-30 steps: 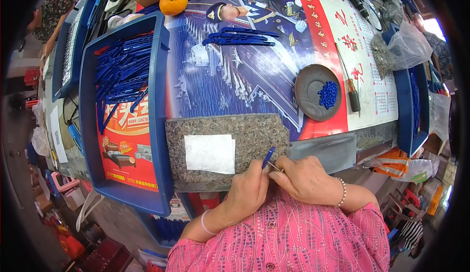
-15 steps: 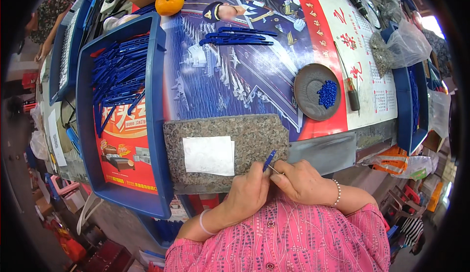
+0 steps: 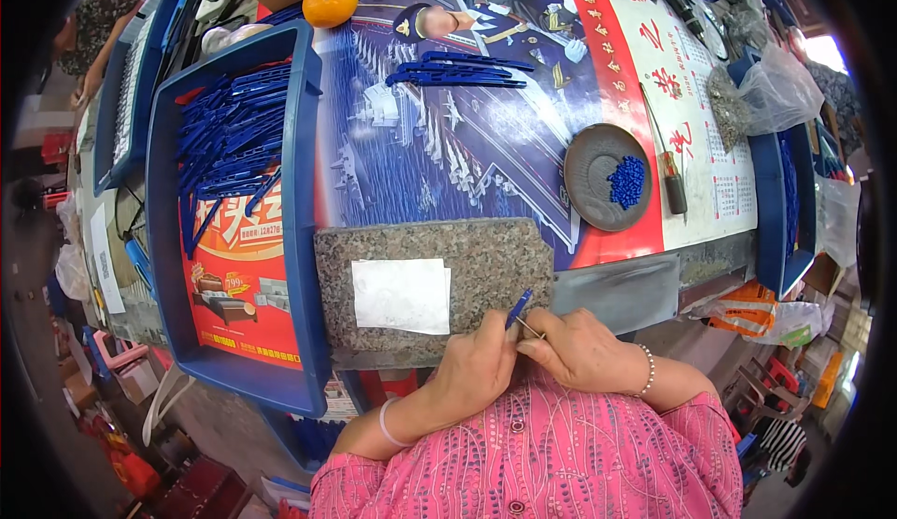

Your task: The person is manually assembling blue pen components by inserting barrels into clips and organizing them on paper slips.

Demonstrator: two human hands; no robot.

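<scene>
My left hand (image 3: 475, 368) is closed on a slim blue plastic piece (image 3: 519, 308), whose tip sticks up beyond the fingers. Pressed up against it, my right hand (image 3: 581, 349) pinches a thin metal shaft (image 3: 531, 328) that reaches toward the blue piece. The fingers hide most of both things. Both hands are at the near edge of a speckled stone slab (image 3: 486, 253), on which white paper (image 3: 402, 297) lies. Farther off, a round dark dish (image 3: 581, 187) holds small blue pellets (image 3: 626, 183). Several long blue plastic pieces (image 3: 458, 71) lie bundled on the poster.
To the left stands a blue tray (image 3: 306, 239) with many blue plastic pieces (image 3: 234, 131) over a red flyer. A screwdriver (image 3: 673, 187) lies right of the dish. A grey plate (image 3: 617, 293) adjoins the slab. An orange (image 3: 330, 2) sits at the back; another blue bin (image 3: 771, 211) stands right.
The whole view has shifted very slightly. Both hands keep their hold on the blue piece and the metal shaft, with barely any visible movement.
</scene>
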